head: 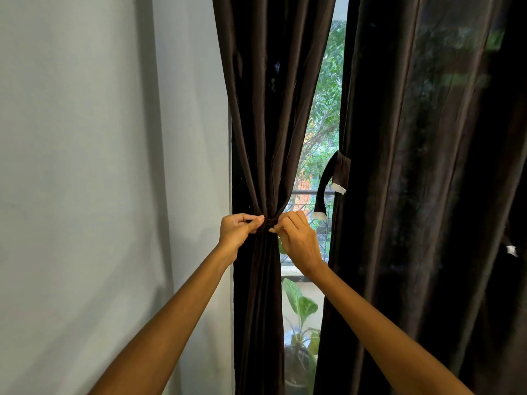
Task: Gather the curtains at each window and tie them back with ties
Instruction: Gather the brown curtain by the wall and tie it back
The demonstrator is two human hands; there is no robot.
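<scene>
A dark brown left curtain (265, 124) hangs beside the wall, gathered into a narrow bundle at its waist. A matching dark tie (268, 222) wraps that bundle. My left hand (238, 230) pinches the tie from the left, and my right hand (296, 238) pinches it from the right, fingers curled on the fabric. The right curtain (413, 166) hangs loose and wide. A second dark tie (332, 183) with white ends dangles from its inner edge.
A pale grey wall (99, 166) fills the left side. Between the curtains a narrow strip of window (322, 115) shows trees, a balcony railing and a potted leafy plant (302, 309) below. Another white tag (512, 250) shows on the far right curtain.
</scene>
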